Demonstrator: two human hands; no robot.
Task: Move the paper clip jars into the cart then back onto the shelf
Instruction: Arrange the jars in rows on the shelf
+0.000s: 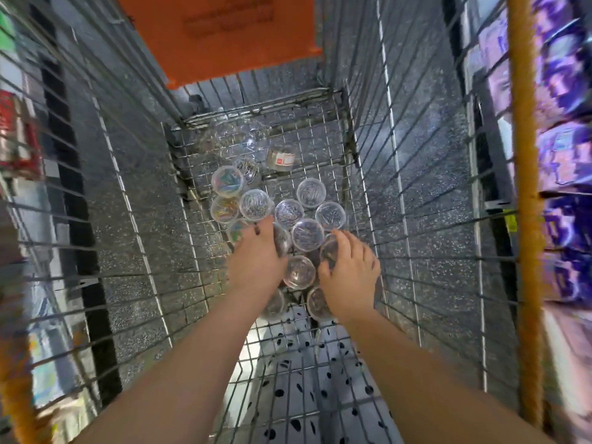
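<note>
wire cart [320, 149] floor holds clear paper clip jars [308, 235]; right hand [347, 274] grips one, left hand [256, 254] seemingly grips another.

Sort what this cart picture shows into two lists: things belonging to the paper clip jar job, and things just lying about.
Belonging to the job: paper clip jars, wire cart, left hand, right hand.

Just lying about: orange seat flap, purple packets on the right-hand shelf, red packs on the left.
</note>
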